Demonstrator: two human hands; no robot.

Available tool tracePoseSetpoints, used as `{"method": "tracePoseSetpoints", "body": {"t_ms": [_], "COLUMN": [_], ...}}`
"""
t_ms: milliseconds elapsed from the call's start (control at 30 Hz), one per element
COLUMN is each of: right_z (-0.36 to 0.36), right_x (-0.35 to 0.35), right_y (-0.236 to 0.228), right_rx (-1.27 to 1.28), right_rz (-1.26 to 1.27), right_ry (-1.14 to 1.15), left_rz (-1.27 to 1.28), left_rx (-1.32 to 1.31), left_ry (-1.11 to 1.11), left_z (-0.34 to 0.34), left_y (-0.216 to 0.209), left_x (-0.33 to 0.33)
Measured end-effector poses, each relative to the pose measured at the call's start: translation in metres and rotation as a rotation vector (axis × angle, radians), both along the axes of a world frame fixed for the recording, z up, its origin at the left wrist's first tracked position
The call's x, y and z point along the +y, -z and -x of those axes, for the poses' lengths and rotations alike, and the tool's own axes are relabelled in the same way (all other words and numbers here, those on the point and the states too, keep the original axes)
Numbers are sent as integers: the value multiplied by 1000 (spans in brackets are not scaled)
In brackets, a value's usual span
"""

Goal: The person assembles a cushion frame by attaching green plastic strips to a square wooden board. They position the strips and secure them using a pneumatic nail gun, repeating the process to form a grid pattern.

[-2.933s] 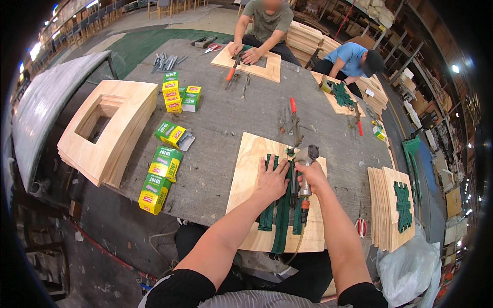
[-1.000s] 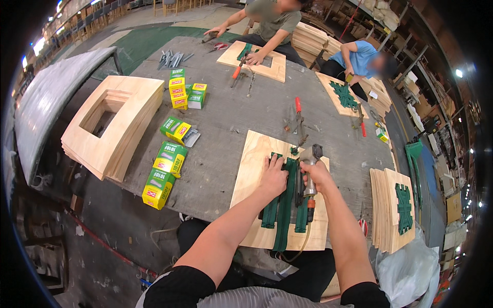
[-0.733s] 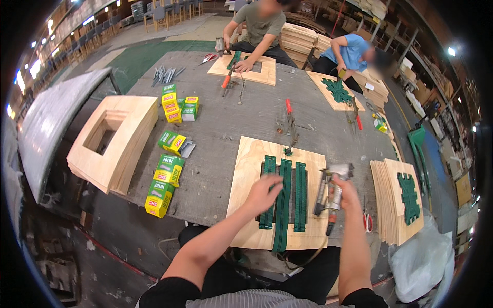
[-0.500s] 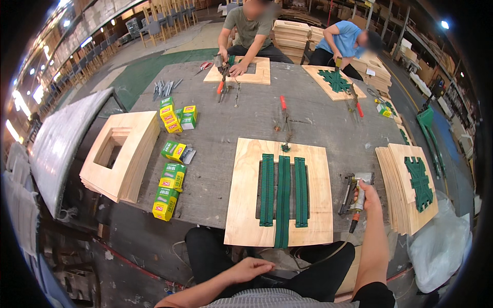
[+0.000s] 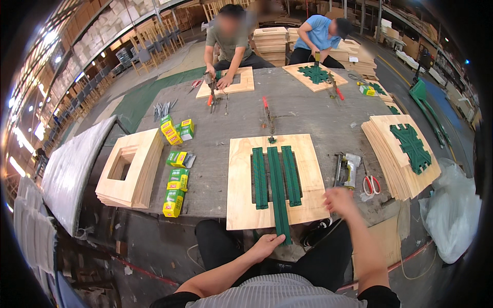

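A light wooden board point(image 5: 239, 179) with a rectangular opening lies before me at the near table edge. Three green webbing straps run lengthwise over the opening; the middle strap point(image 5: 277, 190) is longest and hangs past the board's near edge. My left hand point(image 5: 268, 245) pinches that strap's loose end between thumb and fingers. At the board's right edge is my right hand point(image 5: 341, 202), slightly blurred, its fingers loosely apart with nothing in them. Just beyond it a silver staple gun point(image 5: 351, 170) lies on the table. Red-handled scissors point(image 5: 371, 186) rest right of the gun.
Stacked frames point(image 5: 128, 172) stand left, beside green-yellow boxes point(image 5: 173, 203). A right-hand stack point(image 5: 393, 159) carries woven green webbing. A clamp-like tool with a red handle point(image 5: 265, 102) lies beyond my board. Two co-workers across the table point(image 5: 205, 123) work on similar boards.
My right hand has let go of the staple gun, now lying on the table, and moved left. My left hand has taken hold of the middle strap's end. The view has shifted, revealing the scissors.
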State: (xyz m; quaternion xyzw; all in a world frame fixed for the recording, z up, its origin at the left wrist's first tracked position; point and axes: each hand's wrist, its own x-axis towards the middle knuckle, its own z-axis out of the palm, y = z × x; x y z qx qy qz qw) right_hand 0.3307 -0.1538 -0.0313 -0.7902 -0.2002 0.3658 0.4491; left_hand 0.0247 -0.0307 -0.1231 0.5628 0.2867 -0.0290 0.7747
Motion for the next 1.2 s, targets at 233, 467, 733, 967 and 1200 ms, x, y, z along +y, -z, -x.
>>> {"method": "tracePoseSetpoints", "body": {"t_ms": [233,467,733,967,1200], "right_z": [115,137,159,191,208], "right_x": [63,100,82,60,47], "right_y": [42,48,39,44,74], "right_rx": [1006,884,626,522,311], "right_rz": [-307,-310,-315,-275,-293], "right_ry": [-28,136,186,242,315], "left_rz": [148,-1177,-1465,-1627,-1686], "left_rx": [-187,67,-141,-342,-372], "left_ry": [319,500,229,361,487], "left_z": [28,43,-6,-32,-39], "left_y": [-38,-54,-80,-57,-51], "left_x": [-43,24,40,58,54]}}
